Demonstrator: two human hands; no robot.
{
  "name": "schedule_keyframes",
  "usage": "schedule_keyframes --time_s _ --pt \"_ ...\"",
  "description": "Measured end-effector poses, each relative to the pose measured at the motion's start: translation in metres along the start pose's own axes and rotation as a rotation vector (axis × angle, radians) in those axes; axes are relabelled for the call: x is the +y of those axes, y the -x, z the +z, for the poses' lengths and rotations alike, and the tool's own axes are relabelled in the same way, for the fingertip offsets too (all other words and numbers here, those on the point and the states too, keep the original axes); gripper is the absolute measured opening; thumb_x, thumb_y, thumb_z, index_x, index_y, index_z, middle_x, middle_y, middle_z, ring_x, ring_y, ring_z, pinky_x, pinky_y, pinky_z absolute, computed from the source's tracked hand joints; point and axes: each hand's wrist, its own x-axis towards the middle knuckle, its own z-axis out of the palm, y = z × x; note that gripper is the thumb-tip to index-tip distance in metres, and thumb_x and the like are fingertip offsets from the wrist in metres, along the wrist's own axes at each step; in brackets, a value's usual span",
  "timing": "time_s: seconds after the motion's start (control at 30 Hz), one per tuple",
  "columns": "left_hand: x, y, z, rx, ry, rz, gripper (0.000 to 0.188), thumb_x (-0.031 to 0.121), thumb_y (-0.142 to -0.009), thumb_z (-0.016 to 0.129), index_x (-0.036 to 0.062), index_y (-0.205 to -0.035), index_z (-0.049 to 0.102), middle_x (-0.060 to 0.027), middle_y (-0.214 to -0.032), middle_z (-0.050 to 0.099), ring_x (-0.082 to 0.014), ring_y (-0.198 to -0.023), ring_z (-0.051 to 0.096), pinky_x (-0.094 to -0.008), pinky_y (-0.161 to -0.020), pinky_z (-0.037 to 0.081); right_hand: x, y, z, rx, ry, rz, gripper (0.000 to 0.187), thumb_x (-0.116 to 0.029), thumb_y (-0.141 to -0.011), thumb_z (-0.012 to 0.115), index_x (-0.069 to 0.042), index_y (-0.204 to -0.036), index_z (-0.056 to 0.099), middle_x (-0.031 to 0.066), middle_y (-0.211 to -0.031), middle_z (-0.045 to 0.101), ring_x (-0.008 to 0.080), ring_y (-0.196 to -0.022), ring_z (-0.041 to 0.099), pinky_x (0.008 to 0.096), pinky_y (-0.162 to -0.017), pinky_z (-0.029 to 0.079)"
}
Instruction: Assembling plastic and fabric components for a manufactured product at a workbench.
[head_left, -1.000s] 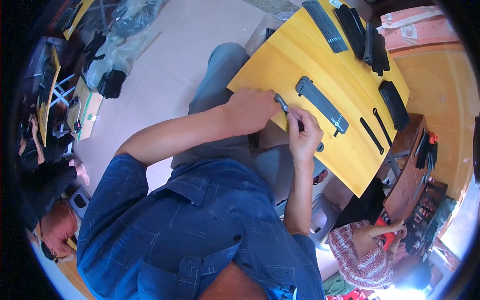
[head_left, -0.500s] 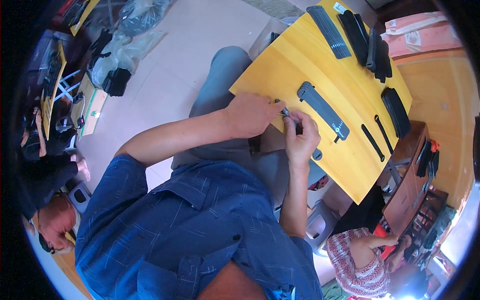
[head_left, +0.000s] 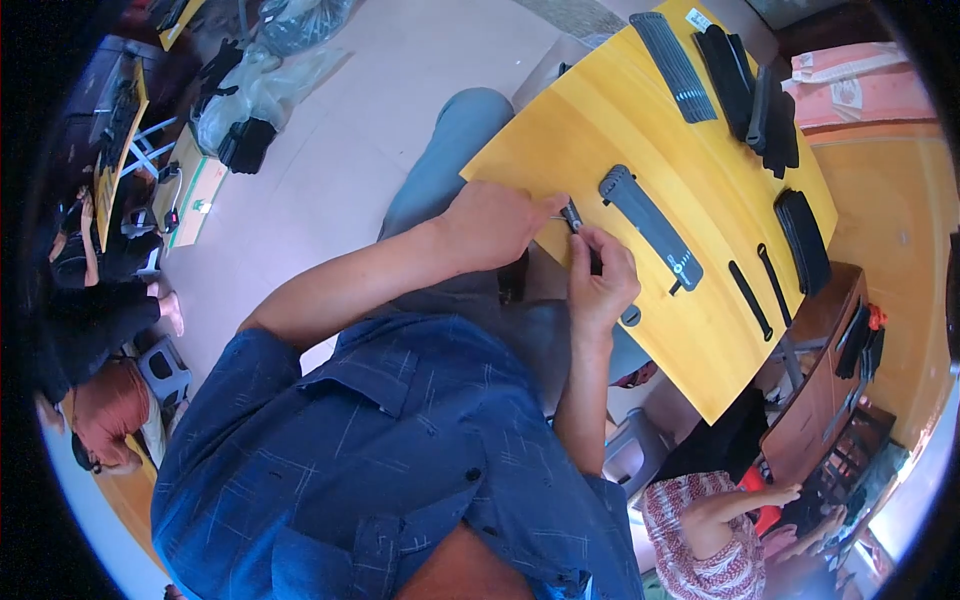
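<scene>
Near the table's near left edge, my left hand (head_left: 495,228) and my right hand (head_left: 605,280) are close together around a small dark strap (head_left: 572,215) with pale marks. The left fingertips pinch its upper end. My right thumb and fingers close on its lower part, where a dark piece shows inside the curled fingers. Just beyond them, a bundle of dark grey straps (head_left: 650,228) lies flat on the yellow table (head_left: 560,110). A small round dark piece (head_left: 631,316) sits beside my right wrist.
Two single black straps (head_left: 750,300) lie toward the right. Stacks of black straps (head_left: 803,243) and a fanned grey bundle (head_left: 672,65) are along the far side. At lower right a person in a patterned top (head_left: 700,530) works; other people are at far left, near plastic bags (head_left: 262,95).
The view has shifted slightly. Between my hands, the dark strap now stands more upright and shows more of its length. The co-worker's arm at lower right has moved.
</scene>
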Motion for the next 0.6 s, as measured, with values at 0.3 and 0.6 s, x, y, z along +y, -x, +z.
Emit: schedule_keyframes --time_s 0.3,0.6 --pt "0.0 0.0 0.001 -0.024 0.004 0.032 0.042 0.02 -0.1 0.05 0.0152 -0.139 0.064 -0.0117 -0.077 0.071 -0.032 -0.07 0.071 -0.048 -0.059 0.054 0.0 -0.014 0.0 -0.107 0.102 -0.124 0.015 -0.007 -0.086 0.077 -0.006 -0.1 0.073 0.0124 -0.093 0.07 0.033 -0.088 0.067 0.0426 -0.078 0.053" --pt "-0.002 -0.005 -0.004 -0.054 -0.03 0.054 0.047 0.021 -0.097 0.054 0.0207 -0.143 0.06 -0.011 -0.085 0.07 -0.0334 -0.073 0.072 -0.0474 -0.063 0.057 -0.006 -0.02 0.001 -0.134 0.083 -0.067 0.009 -0.006 -0.087 0.075 -0.005 -0.096 0.075 0.0139 -0.086 0.067 0.0341 -0.081 0.065 0.0423 -0.073 0.053"
